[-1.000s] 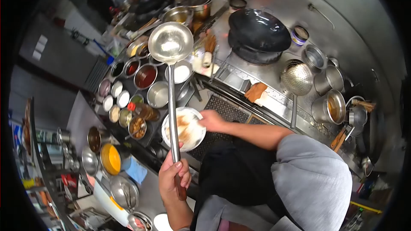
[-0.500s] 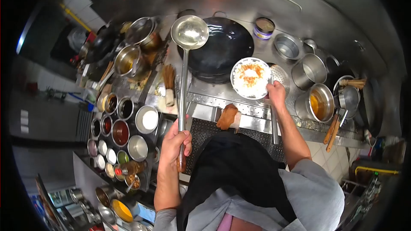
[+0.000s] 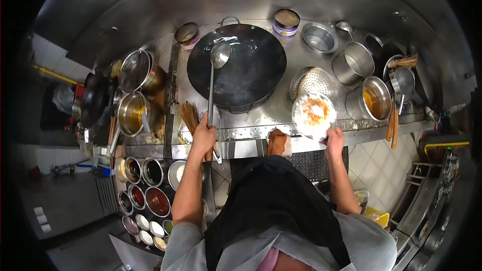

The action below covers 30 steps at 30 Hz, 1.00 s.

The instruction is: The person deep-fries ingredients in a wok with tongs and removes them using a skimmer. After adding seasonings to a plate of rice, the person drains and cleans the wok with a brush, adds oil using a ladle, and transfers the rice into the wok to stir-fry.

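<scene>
My left hand point(image 3: 204, 138) is closed around the wooden-ended handle of a long metal ladle point(image 3: 211, 88). The ladle's bowl hangs over the left part of a large black wok point(image 3: 256, 68), whose dark inside is glossy; whether it touches the wok I cannot tell. At the counter's front edge, my right hand point(image 3: 334, 142) grips the rim of a bowl point(image 3: 327, 134) filled with white food topped with orange-brown powder. A round perforated skimmer point(image 3: 312, 78) lies just behind the bowl, partly covered by it. Left of the ladle handle is a bamboo wok brush point(image 3: 189, 116).
Metal pots point(image 3: 353, 63) and an oil-filled pot point(image 3: 369, 99) stand right of the wok. On the left are another oil pot point(image 3: 132, 114) and several seasoning containers point(image 3: 157, 201). A tin point(image 3: 286, 22) stands behind; a brown cloth point(image 3: 276, 143) lies at the front edge.
My left hand has moved the ladle forward, lowering its bowl toward the wok. The bowl of white food has shifted away from the wok, toward the counter's front. The view has shifted too.
</scene>
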Each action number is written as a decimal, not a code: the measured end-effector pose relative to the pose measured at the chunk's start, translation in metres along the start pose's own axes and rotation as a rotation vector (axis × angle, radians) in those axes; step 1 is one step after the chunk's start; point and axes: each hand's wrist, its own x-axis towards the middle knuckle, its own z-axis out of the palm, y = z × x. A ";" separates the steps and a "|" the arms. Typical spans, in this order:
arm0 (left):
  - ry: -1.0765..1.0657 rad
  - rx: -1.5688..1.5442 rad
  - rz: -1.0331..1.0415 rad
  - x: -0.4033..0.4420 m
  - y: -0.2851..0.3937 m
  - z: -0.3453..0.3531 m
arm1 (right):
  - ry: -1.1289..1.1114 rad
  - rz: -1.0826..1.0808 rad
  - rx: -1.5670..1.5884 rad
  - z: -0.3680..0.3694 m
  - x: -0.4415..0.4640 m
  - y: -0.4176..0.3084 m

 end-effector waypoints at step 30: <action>-0.162 -1.205 -0.077 -0.063 0.011 -0.195 | 0.120 0.108 0.080 0.004 -0.107 0.017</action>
